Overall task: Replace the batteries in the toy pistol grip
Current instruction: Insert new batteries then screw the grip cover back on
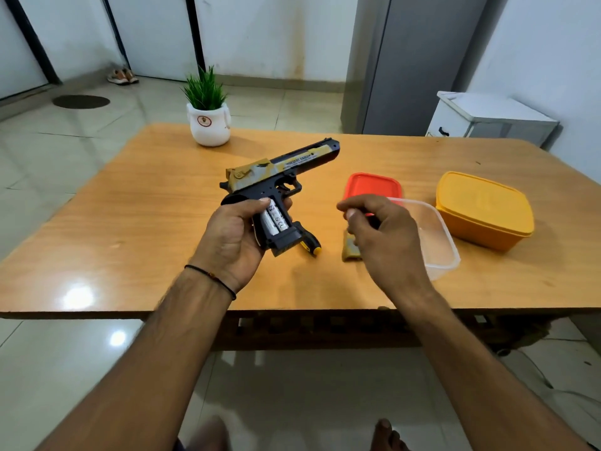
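Note:
My left hand grips the toy pistol by its grip, above the table, with the barrel pointing away to the right. The pistol is black with a tan camouflage slide. The side of the grip is uncovered, and two white batteries lie side by side inside it. My right hand hovers to the right of the grip with thumb and fingertips pinched together; I cannot make out anything between them. A small tan cover piece lies on the table below that hand.
A yellow-and-black screwdriver handle sticks out from under the grip on the wooden table. A clear open container, a red lid and a closed yellow box sit to the right. A potted plant stands at the back.

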